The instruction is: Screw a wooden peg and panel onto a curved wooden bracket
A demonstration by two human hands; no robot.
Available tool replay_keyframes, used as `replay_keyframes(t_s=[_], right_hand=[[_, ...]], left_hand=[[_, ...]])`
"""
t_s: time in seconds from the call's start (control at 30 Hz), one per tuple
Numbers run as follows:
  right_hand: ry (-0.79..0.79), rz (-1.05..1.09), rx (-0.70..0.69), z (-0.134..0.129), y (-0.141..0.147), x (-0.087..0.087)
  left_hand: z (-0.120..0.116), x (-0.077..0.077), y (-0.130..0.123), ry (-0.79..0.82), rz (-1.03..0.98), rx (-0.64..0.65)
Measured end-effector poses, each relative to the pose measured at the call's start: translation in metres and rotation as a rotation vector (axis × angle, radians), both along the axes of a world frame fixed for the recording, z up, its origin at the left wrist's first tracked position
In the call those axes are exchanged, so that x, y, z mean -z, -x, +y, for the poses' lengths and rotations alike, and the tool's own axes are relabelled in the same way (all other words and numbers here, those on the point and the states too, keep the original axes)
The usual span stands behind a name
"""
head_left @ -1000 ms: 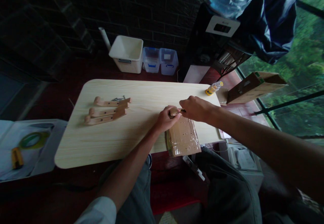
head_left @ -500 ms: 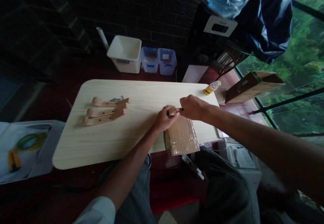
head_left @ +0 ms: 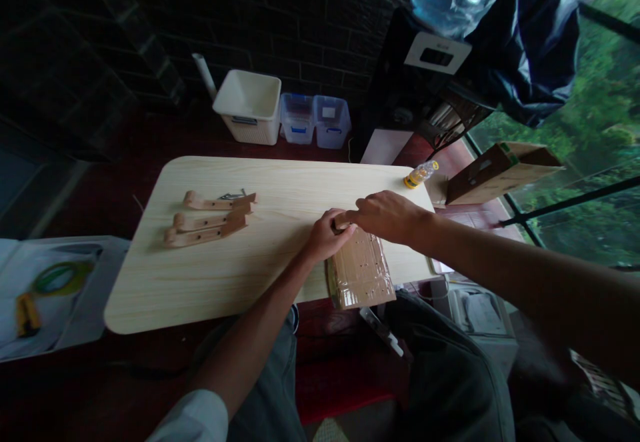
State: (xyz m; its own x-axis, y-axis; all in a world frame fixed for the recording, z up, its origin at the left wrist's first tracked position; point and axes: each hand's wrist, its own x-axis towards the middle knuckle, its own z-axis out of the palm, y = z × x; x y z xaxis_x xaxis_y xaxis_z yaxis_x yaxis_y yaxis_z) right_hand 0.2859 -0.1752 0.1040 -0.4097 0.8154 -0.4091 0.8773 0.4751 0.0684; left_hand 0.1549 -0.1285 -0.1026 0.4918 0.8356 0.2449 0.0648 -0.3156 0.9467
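My left hand is closed around a wooden piece with a rounded end, mostly hidden by the fingers. Against that piece, my right hand is closed with its fingertips pressed in; whatever they pinch is too small to make out. Both hands are above the far end of a tape-wrapped cardboard piece with small holes, which overhangs the near table edge. At the left of the table lie several curved wooden pieces with dark holes. Small metal parts rest beside them.
The pale wooden table has rounded corners. A clear bottle with yellow ends is at its far right corner. Beyond stand a white basket, clear bins and a water dispenser. A tray with tape and a yellow tool is left.
My right hand has turned and its fingertips have moved left onto the wooden piece. The thin dark item that showed between the hands is now hidden. My left hand keeps its hold.
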Motion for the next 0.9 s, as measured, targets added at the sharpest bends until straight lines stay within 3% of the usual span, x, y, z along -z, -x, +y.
replay_keyframes(t_s=[0.33, 0.9], right_hand=[[0.012, 0.017, 0.056, 0.010, -0.006, 0.011], [0.041, 0.033, 0.209, 0.016, -0.007, 0.012]], left_hand=[[0.000, 0.000, 0.001, 0.007, 0.006, 0.004], [0.000, 0.001, -0.001, -0.008, -0.003, -0.005]])
